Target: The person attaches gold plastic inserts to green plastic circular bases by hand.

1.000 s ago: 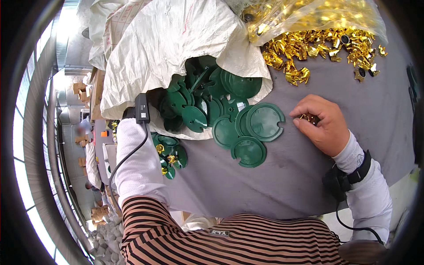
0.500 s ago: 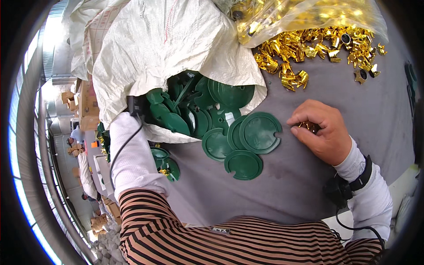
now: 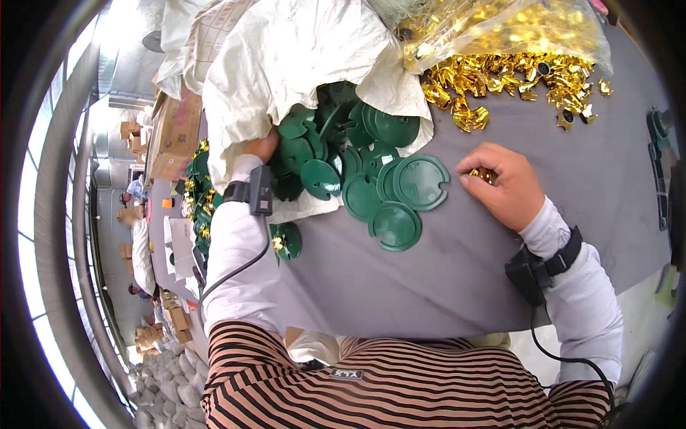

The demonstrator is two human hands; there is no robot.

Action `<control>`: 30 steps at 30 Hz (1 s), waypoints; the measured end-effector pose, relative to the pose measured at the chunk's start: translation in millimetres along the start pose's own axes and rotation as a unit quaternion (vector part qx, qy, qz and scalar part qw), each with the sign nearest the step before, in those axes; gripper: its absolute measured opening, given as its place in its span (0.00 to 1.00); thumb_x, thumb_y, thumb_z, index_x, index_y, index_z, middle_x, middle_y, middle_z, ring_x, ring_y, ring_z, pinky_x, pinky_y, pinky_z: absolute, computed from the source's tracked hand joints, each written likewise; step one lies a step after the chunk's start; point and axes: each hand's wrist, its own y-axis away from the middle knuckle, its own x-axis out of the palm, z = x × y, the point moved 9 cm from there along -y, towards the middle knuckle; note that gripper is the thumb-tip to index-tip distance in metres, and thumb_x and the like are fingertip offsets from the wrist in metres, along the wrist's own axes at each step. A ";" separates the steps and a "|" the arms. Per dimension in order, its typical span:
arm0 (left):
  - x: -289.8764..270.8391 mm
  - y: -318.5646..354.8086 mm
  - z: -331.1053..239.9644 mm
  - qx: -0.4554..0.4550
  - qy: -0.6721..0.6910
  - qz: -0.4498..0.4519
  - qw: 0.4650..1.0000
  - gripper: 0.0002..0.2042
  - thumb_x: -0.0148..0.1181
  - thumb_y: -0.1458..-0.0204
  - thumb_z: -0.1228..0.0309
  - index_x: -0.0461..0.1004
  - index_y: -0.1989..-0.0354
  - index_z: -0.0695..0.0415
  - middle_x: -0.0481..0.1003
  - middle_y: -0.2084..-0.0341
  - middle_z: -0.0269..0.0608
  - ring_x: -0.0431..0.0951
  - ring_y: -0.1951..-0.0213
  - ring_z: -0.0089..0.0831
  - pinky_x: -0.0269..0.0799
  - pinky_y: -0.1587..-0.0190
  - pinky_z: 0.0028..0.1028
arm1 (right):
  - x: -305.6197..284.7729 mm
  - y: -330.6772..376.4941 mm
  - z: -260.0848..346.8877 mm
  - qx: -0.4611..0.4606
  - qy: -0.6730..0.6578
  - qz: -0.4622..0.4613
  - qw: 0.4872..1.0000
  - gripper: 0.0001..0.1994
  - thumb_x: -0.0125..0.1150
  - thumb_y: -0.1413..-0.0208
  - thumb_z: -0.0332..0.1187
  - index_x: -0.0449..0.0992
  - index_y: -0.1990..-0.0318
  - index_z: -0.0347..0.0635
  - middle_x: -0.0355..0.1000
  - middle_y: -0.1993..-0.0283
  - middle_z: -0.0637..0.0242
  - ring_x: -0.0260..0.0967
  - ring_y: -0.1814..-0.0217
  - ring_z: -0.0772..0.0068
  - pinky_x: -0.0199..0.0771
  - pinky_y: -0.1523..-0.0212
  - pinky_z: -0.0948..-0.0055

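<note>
My left hand (image 3: 263, 146) is at the mouth of a white woven sack (image 3: 286, 57); its fingers are hidden by the sack's edge. Green plastic discs (image 3: 296, 154), round with small notches, spill from that opening. Several more notched discs (image 3: 421, 182) overlap on the grey cloth between my hands. To their right, my right hand (image 3: 509, 187) is closed around a few shiny gold pieces (image 3: 484, 174), partly covered by its fingers. By my left forearm stands a green disc (image 3: 288, 242) with a gold piece on it.
A heap of gold pieces (image 3: 464, 86) lies at the back right beside a clear plastic bag (image 3: 514, 32) full of more. Finished-looking green and gold items (image 3: 201, 189) pile up left of my left arm. A cardboard box (image 3: 175, 136) stands behind them.
My left hand has come partly into sight at the sack's left edge, and some discs in the opening have shifted. The right hand stays closed on the gold pieces.
</note>
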 end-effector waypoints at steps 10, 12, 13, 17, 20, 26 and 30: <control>47.6 -22.7 53.7 0.231 0.213 0.048 0.948 0.30 0.44 0.41 0.63 0.42 0.32 0.55 0.63 0.42 0.59 0.63 0.40 0.55 0.63 0.42 0.40 | 15.0 -9.8 22.9 -0.064 -0.005 0.001 0.998 0.08 0.62 0.51 0.30 0.78 0.63 0.40 0.73 0.65 0.66 0.68 0.67 0.73 0.68 0.66 0.76; 59.5 -7.9 32.8 0.084 0.292 0.095 0.948 0.37 0.47 0.42 0.51 0.40 0.31 0.58 0.59 0.37 0.56 0.58 0.37 0.52 0.60 0.40 0.42 | 14.0 -9.1 20.1 -0.032 0.017 0.008 0.999 0.08 0.62 0.52 0.31 0.78 0.64 0.40 0.75 0.65 0.58 0.73 0.60 0.60 0.72 0.58 0.68; 55.4 9.7 1.3 -0.032 0.411 0.102 0.905 0.35 0.46 0.43 0.45 0.51 0.34 0.56 0.64 0.41 0.48 0.65 0.42 0.43 0.64 0.44 0.39 | 6.5 -4.7 8.9 -0.021 0.024 -0.006 0.999 0.08 0.61 0.52 0.31 0.78 0.63 0.40 0.75 0.64 0.58 0.74 0.60 0.59 0.72 0.58 0.68; -4.3 108.1 -65.5 -0.091 0.616 0.061 0.780 0.37 0.45 0.44 0.41 0.55 0.35 0.57 0.61 0.39 0.45 0.66 0.43 0.36 0.64 0.44 0.36 | 4.9 -3.6 -0.9 -0.061 0.005 -0.039 0.997 0.09 0.58 0.50 0.29 0.77 0.60 0.39 0.75 0.62 0.58 0.74 0.61 0.60 0.73 0.58 0.69; -25.7 155.4 -69.0 -0.084 0.609 0.008 0.789 0.34 0.44 0.42 0.42 0.53 0.33 0.50 0.58 0.37 0.46 0.63 0.42 0.46 0.61 0.42 0.43 | 13.5 1.3 -21.8 0.134 -0.178 0.009 0.975 0.10 0.55 0.48 0.26 0.76 0.59 0.38 0.74 0.61 0.59 0.73 0.61 0.62 0.73 0.58 0.70; -2.3 194.7 -19.4 0.025 0.366 -0.177 0.913 0.32 0.42 0.39 0.49 0.60 0.39 0.70 0.63 0.42 0.61 0.62 0.38 0.47 0.55 0.37 0.33 | -11.8 -5.3 3.3 -0.033 -0.007 -0.065 0.997 0.09 0.55 0.48 0.24 0.78 0.60 0.41 0.73 0.63 0.62 0.72 0.62 0.65 0.73 0.58 0.70; 24.7 200.5 -65.8 0.093 0.370 -0.152 0.912 0.30 0.43 0.38 0.53 0.60 0.40 0.70 0.65 0.44 0.62 0.64 0.41 0.50 0.55 0.37 0.34 | -41.1 -3.7 21.5 -0.088 0.070 -0.140 0.984 0.10 0.58 0.51 0.24 0.79 0.61 0.43 0.73 0.60 0.60 0.71 0.57 0.63 0.72 0.56 0.69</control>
